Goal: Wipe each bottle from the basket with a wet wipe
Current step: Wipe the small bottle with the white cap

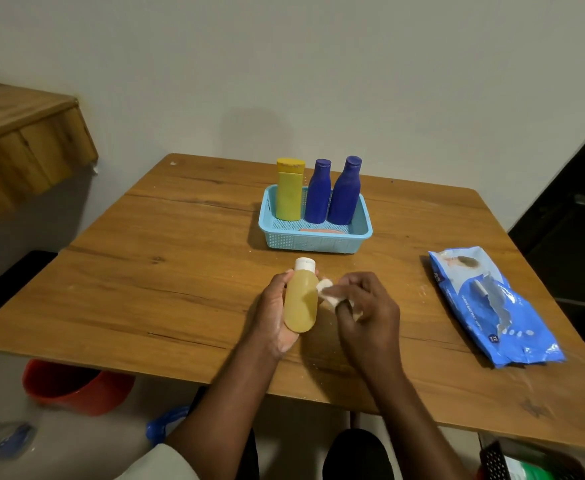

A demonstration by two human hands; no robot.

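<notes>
Behind basket rim, perhaps a pink bottle

We see an amber bottle with a white cap, a white wipe, a yellow bottle, two dark blue bottles, a light blue mesh-patterned basket, a blue wipes pack, and a brown wood-grain table.

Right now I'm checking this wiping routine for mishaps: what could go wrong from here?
The amber bottle lies in the left hand, cradled rather than clamped, so pushes from the wet wipe in the right hand might slide it out. The three bottles upright in the blue basket look tall for its low walls; reaching in could topple one. The wipes pack lies near the table's right edge and might get knocked off.
</notes>
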